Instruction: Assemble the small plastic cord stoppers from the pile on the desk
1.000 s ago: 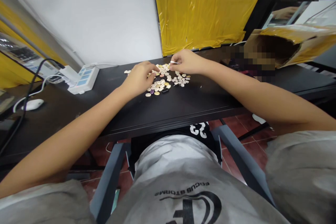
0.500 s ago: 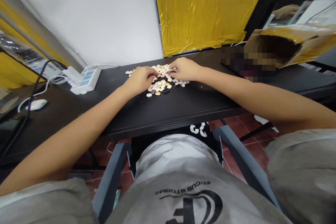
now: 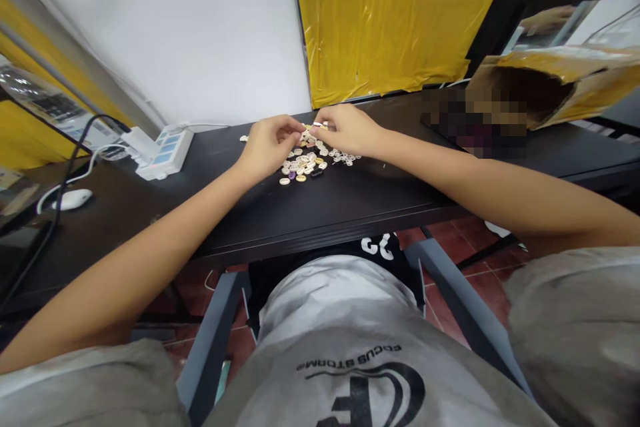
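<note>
A loose pile of small oval pieces (image 3: 303, 164), mostly cream and white with a few yellow, purple and black, is spread over the dark table. Over its left side is my left hand (image 3: 273, 143), thumb and forefinger brought together; whatever is between them is too small to make out. My right hand (image 3: 347, 129) faces it from the other side, pinching a small white piece (image 3: 317, 124). The fingertips of both hands nearly meet above the pile. Beside my right wrist lies a cluster of smaller white pieces (image 3: 345, 157).
At the left are a white power strip (image 3: 167, 153) with a plugged-in charger, a white mouse (image 3: 75, 199), cables and a plastic bottle (image 3: 45, 103). An opened cardboard box (image 3: 575, 90) stands at the right. The wall (image 3: 225, 33) borders the table's back.
Both hands have risen slightly from the pile, and their fingertips have come closer together. The white piece in my right hand has moved left and up with it.
</note>
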`<move>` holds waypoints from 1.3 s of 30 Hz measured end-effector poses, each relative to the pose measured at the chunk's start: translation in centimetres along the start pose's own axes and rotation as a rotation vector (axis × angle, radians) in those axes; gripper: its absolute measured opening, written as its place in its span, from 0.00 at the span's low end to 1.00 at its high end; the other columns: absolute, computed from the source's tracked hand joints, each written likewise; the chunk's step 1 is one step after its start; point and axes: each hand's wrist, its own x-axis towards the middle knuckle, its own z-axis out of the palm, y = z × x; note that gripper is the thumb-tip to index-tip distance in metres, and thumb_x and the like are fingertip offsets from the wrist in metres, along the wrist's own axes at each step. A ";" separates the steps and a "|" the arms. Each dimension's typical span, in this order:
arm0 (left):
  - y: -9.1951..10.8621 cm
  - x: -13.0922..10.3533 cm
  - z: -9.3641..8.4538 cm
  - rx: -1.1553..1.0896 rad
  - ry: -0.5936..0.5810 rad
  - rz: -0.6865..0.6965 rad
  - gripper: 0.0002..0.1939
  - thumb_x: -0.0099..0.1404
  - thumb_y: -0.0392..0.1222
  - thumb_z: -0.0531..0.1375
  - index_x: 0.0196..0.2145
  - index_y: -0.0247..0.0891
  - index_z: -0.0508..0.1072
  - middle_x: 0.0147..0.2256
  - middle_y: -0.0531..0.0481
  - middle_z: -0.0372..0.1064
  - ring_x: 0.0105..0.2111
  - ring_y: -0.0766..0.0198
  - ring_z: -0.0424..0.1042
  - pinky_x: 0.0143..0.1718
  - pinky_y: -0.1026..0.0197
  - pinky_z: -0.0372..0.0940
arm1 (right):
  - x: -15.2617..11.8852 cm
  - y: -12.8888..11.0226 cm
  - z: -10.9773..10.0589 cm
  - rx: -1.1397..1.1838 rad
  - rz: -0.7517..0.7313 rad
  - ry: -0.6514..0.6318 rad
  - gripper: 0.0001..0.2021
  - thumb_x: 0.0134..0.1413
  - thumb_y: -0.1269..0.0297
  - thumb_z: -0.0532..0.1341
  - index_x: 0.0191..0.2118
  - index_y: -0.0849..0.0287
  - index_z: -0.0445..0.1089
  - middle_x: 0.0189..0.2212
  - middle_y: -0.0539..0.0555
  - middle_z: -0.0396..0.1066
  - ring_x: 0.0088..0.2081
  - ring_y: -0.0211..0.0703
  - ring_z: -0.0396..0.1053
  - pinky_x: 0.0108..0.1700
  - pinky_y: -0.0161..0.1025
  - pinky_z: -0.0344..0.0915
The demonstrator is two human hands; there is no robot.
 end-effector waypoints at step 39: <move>1.6 -0.2 0.4 -0.528 -0.005 -0.303 0.05 0.65 0.30 0.72 0.35 0.33 0.79 0.32 0.46 0.81 0.33 0.65 0.82 0.38 0.66 0.77 | -0.7 -1.1 -0.3 0.009 -0.123 -0.070 0.09 0.69 0.70 0.60 0.38 0.63 0.77 0.27 0.51 0.69 0.29 0.40 0.60 0.36 0.40 0.52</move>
